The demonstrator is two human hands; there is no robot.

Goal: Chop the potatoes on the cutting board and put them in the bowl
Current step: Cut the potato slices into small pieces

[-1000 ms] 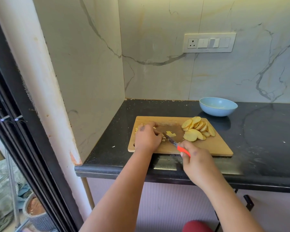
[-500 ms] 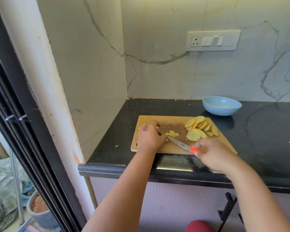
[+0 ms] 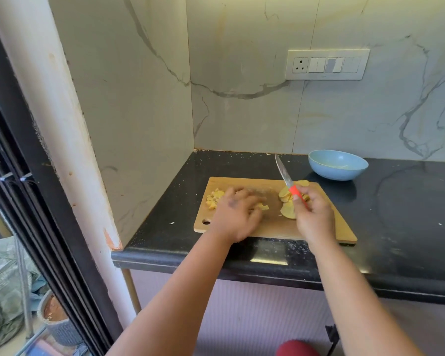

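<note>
Right hand (image 3: 312,214) grips the orange-handled knife (image 3: 288,179), blade up, mid-frame; left hand (image 3: 235,210), blurred, fingers loosely spread over potato cubes (image 3: 215,197) on the cutting board (image 3: 275,227).

No readable text, label or number appears anywhere.

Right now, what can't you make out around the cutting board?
- Head view: left hand is motion-blurred; whether it grips the diced potato is unclear.
- Right hand covers part of the potato slices and the knife handle.
- Bowl contents: too small to tell.
</note>
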